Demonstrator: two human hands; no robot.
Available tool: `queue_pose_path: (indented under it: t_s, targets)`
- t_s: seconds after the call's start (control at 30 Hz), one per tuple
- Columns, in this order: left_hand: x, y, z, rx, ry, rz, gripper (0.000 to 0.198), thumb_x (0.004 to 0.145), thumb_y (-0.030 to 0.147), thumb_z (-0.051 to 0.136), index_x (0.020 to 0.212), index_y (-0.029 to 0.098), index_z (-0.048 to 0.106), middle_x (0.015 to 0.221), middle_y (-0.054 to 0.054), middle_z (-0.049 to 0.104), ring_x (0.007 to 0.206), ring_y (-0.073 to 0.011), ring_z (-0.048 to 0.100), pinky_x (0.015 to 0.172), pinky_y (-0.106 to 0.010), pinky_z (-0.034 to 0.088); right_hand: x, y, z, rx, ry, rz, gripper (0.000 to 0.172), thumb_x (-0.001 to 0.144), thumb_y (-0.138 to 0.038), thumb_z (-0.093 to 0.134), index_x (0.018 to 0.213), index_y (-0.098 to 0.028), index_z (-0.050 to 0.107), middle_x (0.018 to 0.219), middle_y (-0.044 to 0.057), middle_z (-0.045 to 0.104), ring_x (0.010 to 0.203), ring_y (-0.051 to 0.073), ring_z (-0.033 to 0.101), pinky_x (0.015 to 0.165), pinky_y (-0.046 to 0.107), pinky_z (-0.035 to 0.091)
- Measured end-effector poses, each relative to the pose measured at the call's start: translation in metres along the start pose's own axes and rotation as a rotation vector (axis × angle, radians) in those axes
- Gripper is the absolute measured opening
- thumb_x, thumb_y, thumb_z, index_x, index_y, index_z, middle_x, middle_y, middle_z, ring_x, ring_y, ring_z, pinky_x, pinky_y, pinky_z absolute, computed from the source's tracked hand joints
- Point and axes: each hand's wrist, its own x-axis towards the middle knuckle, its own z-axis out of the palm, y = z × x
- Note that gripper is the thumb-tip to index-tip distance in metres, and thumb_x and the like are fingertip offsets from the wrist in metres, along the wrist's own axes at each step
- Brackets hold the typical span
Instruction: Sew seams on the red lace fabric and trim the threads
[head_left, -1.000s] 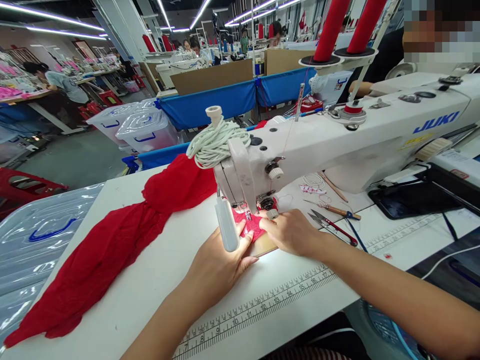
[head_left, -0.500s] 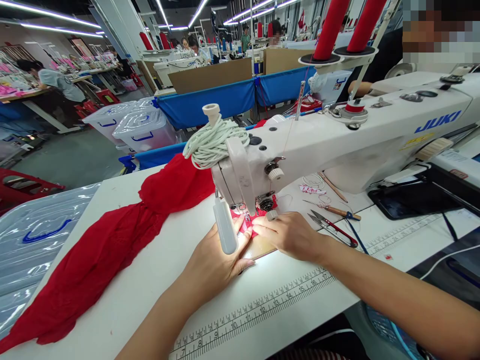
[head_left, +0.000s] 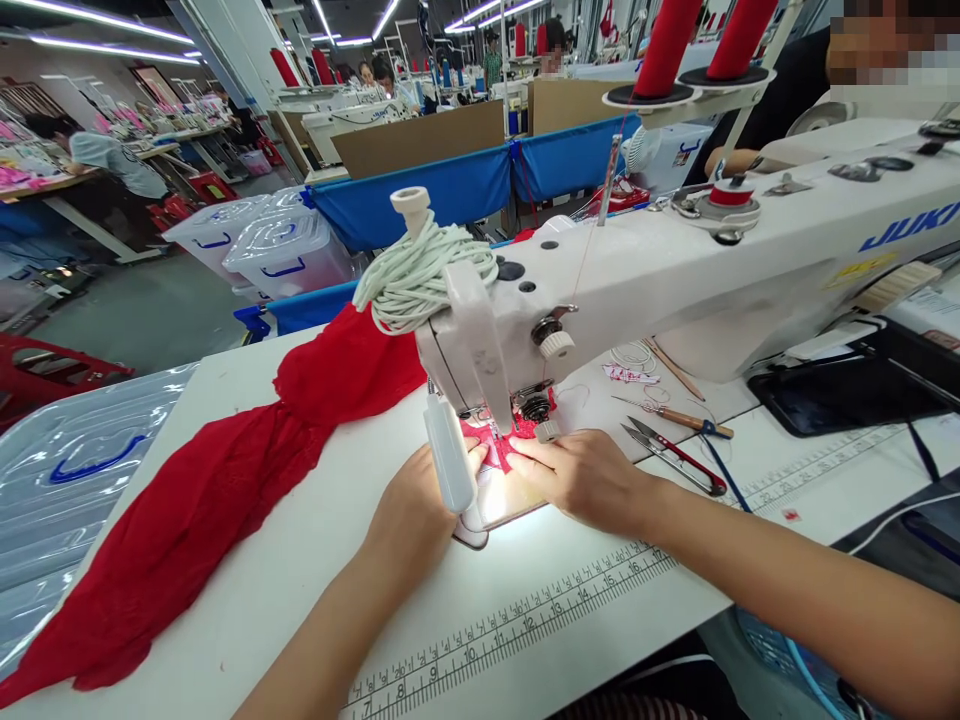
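A small piece of red fabric (head_left: pixel 499 452) lies under the presser foot of the white JUKI sewing machine (head_left: pixel 637 275). From the left, my left hand (head_left: pixel 416 495) reaches it with stretched fingertips at its edge; the lamp (head_left: pixel 450 460) covers much of those fingers. My right hand (head_left: pixel 589 478) rests on the other side, its extended fingertips pressing the fabric beside the needle area. Neither hand visibly grips anything. A long gathered red cloth (head_left: pixel 202 510) spreads over the white table (head_left: pixel 322 590) to the left and behind the machine head.
Right of my right hand lie thread snips (head_left: pixel 671 455), a wooden-handled awl (head_left: pixel 679 418) and a dark tablet (head_left: pixel 847 395). A printed ruler (head_left: pixel 517 630) runs along the front edge. Clear plastic boxes (head_left: pixel 281 245) stand beyond; a co-worker's arm (head_left: pixel 727 160) shows behind the machine.
My left hand has drawn slightly back and left, its thumb no longer showing beside the lamp. My right fingertips have shifted a little right, uncovering more red fabric. The camera view has shifted slightly.
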Motion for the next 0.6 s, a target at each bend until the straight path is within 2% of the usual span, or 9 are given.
queue_pose_path:
  t_s: [0.17,0.3,0.4,0.5,0.6]
  targets:
    - [0.005,-0.014,0.008,-0.087,0.043,-0.06,0.02,0.088,0.011,0.043,0.089,0.017,0.062,0.091,-0.008,0.068,0.083,-0.0232,0.064,0.066,-0.037,0.053,0.002,0.0,-0.001,0.008,-0.019,0.011,0.037,0.078,0.003,0.038,0.097,-0.013,0.065,0.097,0.01,0.068,0.052,0.008,0.043,0.05,0.028,0.025]
    - [0.004,-0.014,0.012,-0.21,0.01,-0.005,0.027,0.087,0.006,0.038,0.098,0.018,0.06,0.097,-0.008,0.066,0.093,-0.0213,0.063,0.075,-0.036,0.054,0.001,0.001,-0.001,0.033,-0.038,0.039,0.036,0.077,-0.001,0.04,0.099,-0.015,0.064,0.105,0.009,0.068,0.052,0.007,0.039,0.049,0.028,0.021]
    - [0.003,-0.014,0.012,-0.299,-0.044,-0.033,0.031,0.088,0.005,0.035,0.106,0.018,0.057,0.099,-0.008,0.065,0.095,-0.0193,0.062,0.084,-0.037,0.053,0.0,0.001,-0.002,0.051,-0.041,0.051,0.037,0.075,-0.002,0.041,0.1,-0.017,0.064,0.101,0.006,0.069,0.051,0.008,0.035,0.048,0.029,0.019]
    - [0.006,-0.013,0.007,-0.297,-0.124,-0.049,0.032,0.089,0.007,0.034,0.109,0.019,0.056,0.105,-0.009,0.063,0.095,-0.0195,0.06,0.084,-0.039,0.052,0.0,0.002,-0.002,0.055,-0.027,0.062,0.035,0.074,-0.004,0.042,0.097,-0.018,0.064,0.096,0.003,0.069,0.05,0.009,0.031,0.047,0.029,0.017]
    - [0.014,-0.009,0.0,-0.245,-0.134,-0.073,0.028,0.09,0.011,0.037,0.109,0.02,0.055,0.109,-0.009,0.062,0.096,-0.0208,0.06,0.078,-0.037,0.053,0.0,0.001,-0.003,0.068,-0.024,0.076,0.031,0.075,-0.006,0.043,0.094,-0.018,0.064,0.096,0.003,0.069,0.05,0.009,0.029,0.047,0.029,0.015]
